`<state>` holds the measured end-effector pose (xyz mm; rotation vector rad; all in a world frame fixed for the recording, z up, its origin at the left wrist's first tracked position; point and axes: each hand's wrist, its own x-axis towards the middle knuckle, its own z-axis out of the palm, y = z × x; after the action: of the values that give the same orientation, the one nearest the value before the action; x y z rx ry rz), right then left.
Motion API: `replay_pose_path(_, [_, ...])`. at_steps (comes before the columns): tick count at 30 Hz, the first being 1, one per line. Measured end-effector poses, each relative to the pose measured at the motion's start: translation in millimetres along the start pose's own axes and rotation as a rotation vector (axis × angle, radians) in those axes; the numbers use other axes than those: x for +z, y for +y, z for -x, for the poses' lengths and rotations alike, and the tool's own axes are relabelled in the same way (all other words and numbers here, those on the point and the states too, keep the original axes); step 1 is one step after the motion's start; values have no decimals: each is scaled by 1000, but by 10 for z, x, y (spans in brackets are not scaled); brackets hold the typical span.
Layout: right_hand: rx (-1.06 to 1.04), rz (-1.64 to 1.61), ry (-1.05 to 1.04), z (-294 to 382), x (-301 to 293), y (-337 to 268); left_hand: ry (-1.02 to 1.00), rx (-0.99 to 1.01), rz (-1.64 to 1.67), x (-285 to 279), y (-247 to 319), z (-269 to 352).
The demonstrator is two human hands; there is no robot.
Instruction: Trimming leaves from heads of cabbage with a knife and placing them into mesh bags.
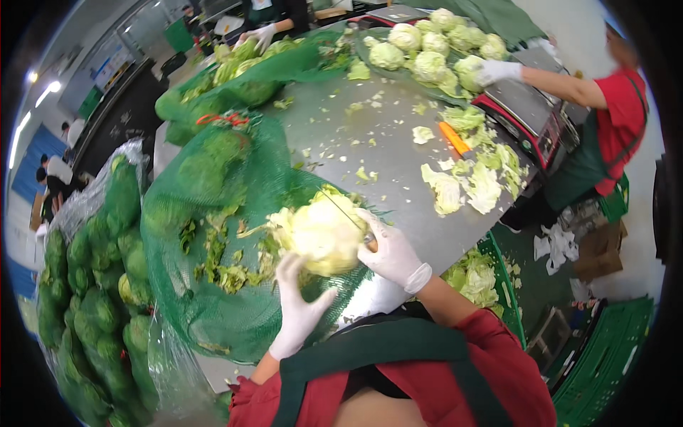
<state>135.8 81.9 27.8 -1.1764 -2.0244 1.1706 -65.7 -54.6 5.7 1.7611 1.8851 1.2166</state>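
Observation:
A pale, trimmed cabbage head (pixel 325 232), slightly blurred, sits over the green mesh sack (pixel 240 315) at the front of the metal table. My gloved right hand (pixel 392 253) is closed around a knife; part of its brown handle (pixel 372 244) shows. The thin knife blade (pixel 339 205) slants across the cabbage's upper right side. My gloved left hand (pixel 300 301) is at the cabbage's lower left edge, thumb spread away from the fingers. Its fingertips lie against or just beside the leaves; which, I cannot tell. Wilted leaf scraps (pixel 224 267) lie on the mesh.
The metal table (pixel 331 123) carries leaf scraps, an orange-handled tool (pixel 453 137) and loose leaves (pixel 480 184). Trimmed cabbages (pixel 427 53) are piled at the back right, near a co-worker's gloved hand (pixel 499 72) and a scale (pixel 520 109). Filled mesh sacks (pixel 101 299) stand left; a green crate (pixel 504 291) stands right.

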Motion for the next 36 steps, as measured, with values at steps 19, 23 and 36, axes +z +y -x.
replay_pose_path(19, [234,215,-184,-431,88,404,-129,135,-162,22,-31,-775])
replay_pose_path(23, [68,302,-35,-715,-44,1328,-147,179,-134,-22,38,-632])
replay_pose_path(36, [-301,-133,-210,-529,2,173,-389,263,-125,-253,97,-799])
